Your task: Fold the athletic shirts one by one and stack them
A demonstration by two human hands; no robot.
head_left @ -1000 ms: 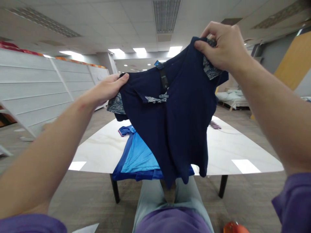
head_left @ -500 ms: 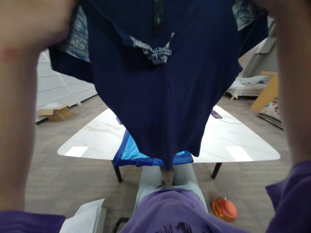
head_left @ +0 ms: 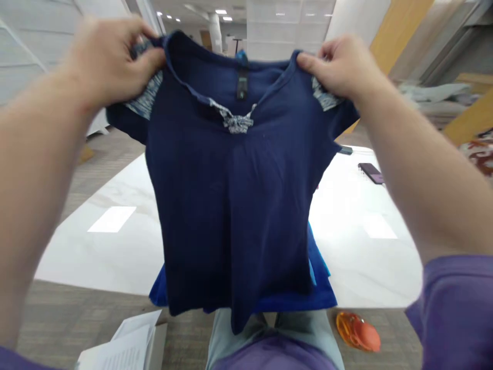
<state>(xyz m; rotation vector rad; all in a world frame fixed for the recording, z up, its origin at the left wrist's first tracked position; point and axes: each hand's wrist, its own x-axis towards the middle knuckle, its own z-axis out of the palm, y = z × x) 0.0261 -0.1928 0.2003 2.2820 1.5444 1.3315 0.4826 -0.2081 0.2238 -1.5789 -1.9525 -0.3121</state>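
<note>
A navy short-sleeved shirt hangs spread out in front of me, with patterned grey-white shoulder patches and a knotted trim at the neckline. My left hand pinches its shoulder on the left side, beside the collar. At the opposite shoulder, my right hand grips the fabric between thumb and fingers. The shirt's neck label shows inside the collar, and its hem hangs over the table's near edge. Behind it lies a blue cloth with lighter blue parts, mostly hidden by the shirt.
A white marbled table stands before me. A phone lies on its right side. Papers rest on a box at the lower left. An orange object is on the floor at the right. White panels stand at the back.
Both hands have moved down and away from me with the shirt, so its collar and both shoulders now show. My view has tilted upward.
</note>
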